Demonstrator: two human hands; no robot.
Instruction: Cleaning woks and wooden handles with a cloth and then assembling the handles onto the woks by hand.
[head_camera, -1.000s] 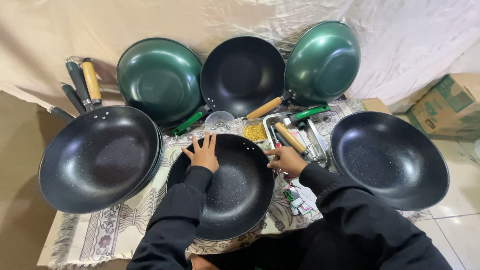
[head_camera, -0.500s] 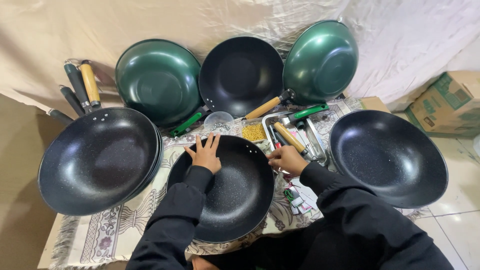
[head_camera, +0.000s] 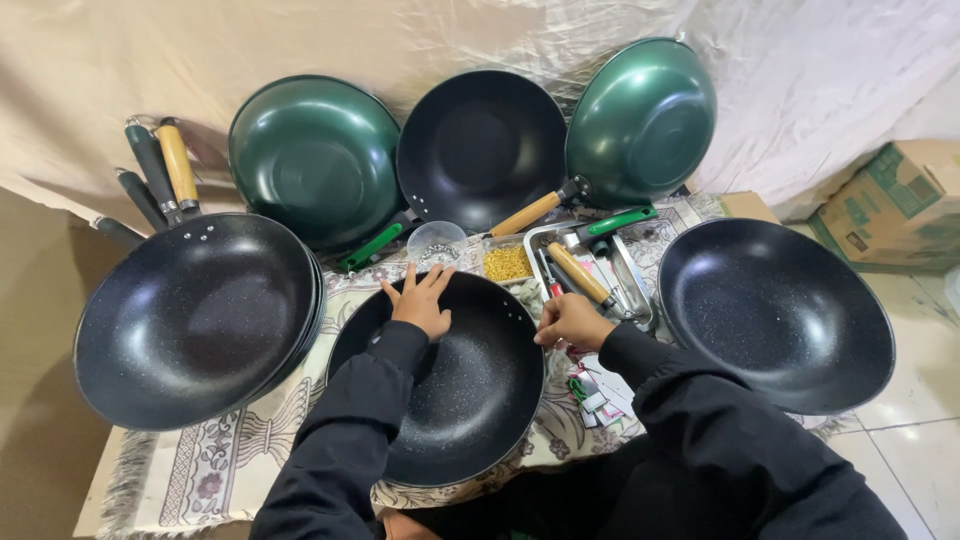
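On patterned cloth (head_camera: 230, 460) nearest, black speckled pan (head_camera: 470, 400), left hand (head_camera: 420, 303) spread flat, open, on its far rim, right hand (head_camera: 570, 320) curled loosely beside rim, grip unclear, metal tray (head_camera: 635, 285) of handles beyond, green and black pans propped behind.

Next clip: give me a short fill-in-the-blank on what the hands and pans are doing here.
1. The left hand rests flat inside the black ___ in front of the person.
2. The right hand is at that pan's ___ rim.
3. Two pans propped against the cloth backdrop are ___ outside.

Missing words: pan; right; green
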